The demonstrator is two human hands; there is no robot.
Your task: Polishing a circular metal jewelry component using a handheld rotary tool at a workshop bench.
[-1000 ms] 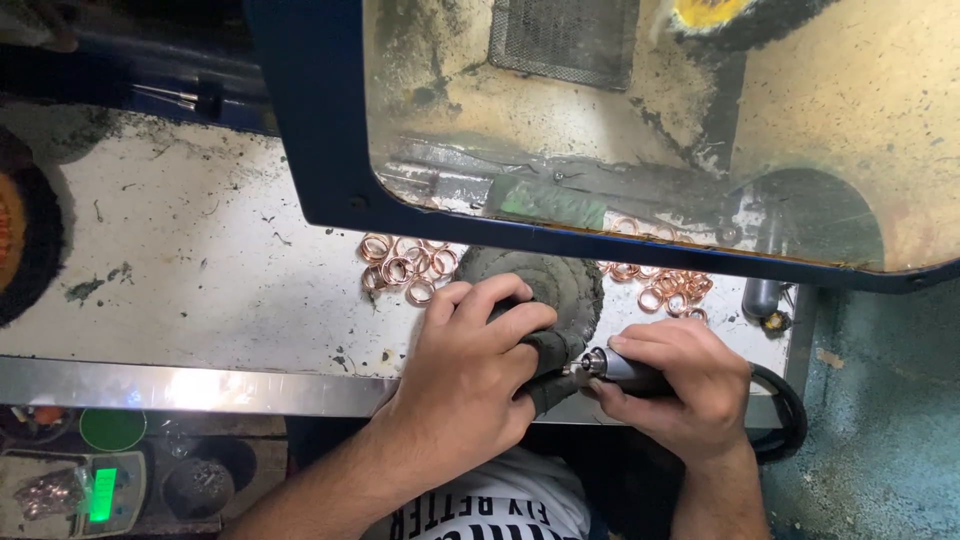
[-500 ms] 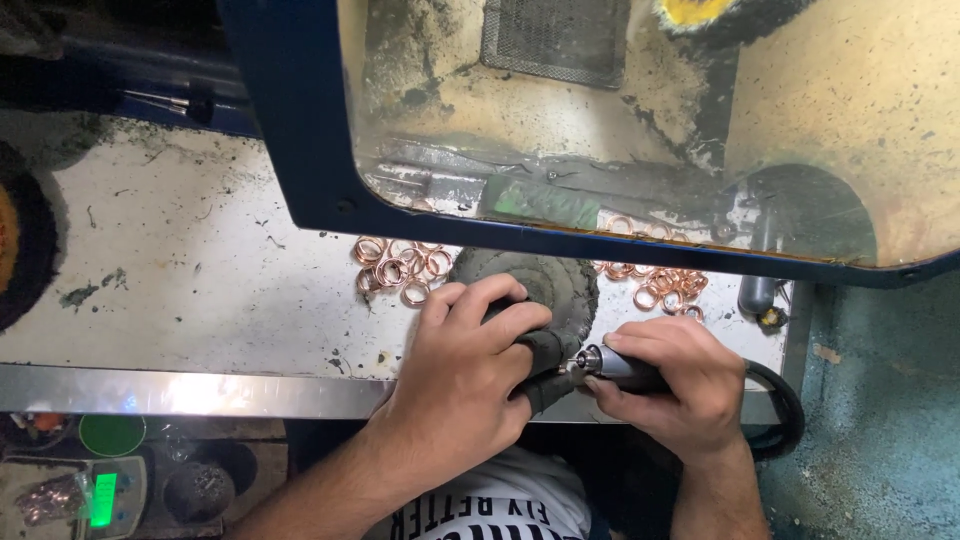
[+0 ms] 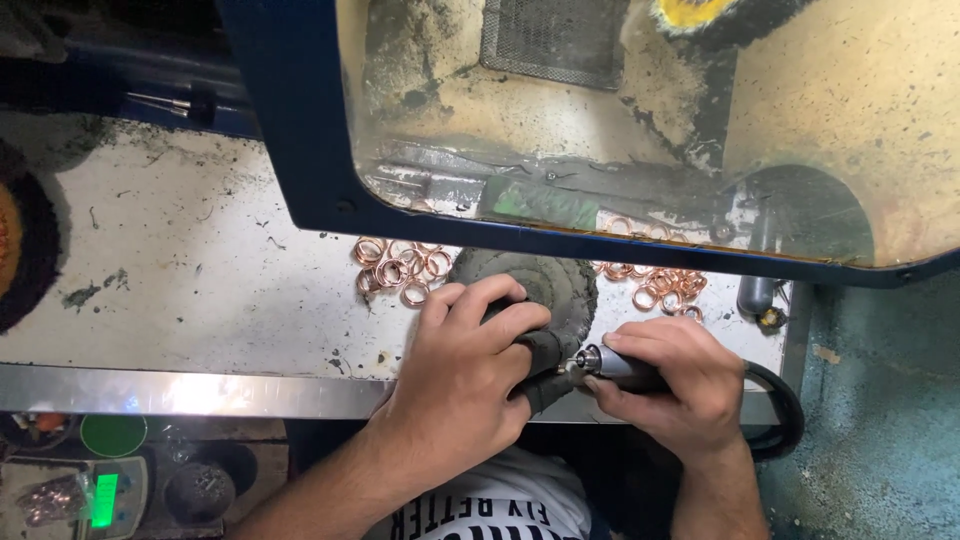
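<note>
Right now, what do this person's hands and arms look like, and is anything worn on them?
Both are bare: the left hand and the right hand wear no gloves, rings or watch that I can see, and the forearms have no sleeves. Between the arms shows a white shirt with dark printed lettering.

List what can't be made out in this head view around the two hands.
- What the left hand pinches: covered by its own fingers against the dark round padded block.
- Tip of the slim metal handheld rotary tool in the right hand: hidden behind the left fingers.
- Copper-coloured rings: partly behind the blue-framed, dust-smeared clear shield.
- Black hose: its end is hidden below the bench edge.
</note>
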